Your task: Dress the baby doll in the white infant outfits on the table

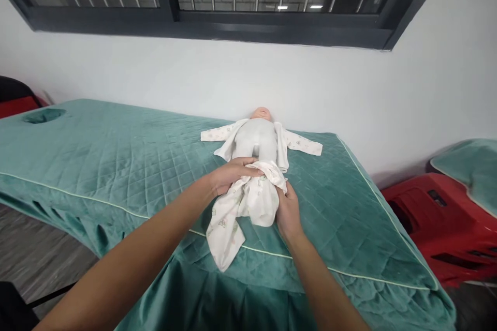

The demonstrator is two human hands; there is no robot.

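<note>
A baby doll lies on its back on a green quilted bed, its head toward the wall. Its arms are in the sleeves of a white printed baby jacket, which hangs open at the front. Around the doll's lower legs are white printed baby pants, bunched at the top, with one leg trailing toward the bed's front edge. My left hand grips the bunched cloth from the left, fingers on top. On the right side, my right hand pinches the same pants. The doll's feet are hidden in the cloth.
The green bed cover has a face hole at the far left. A white wall and a dark-framed window stand behind. To the right is a red plastic object with a green cushion on it.
</note>
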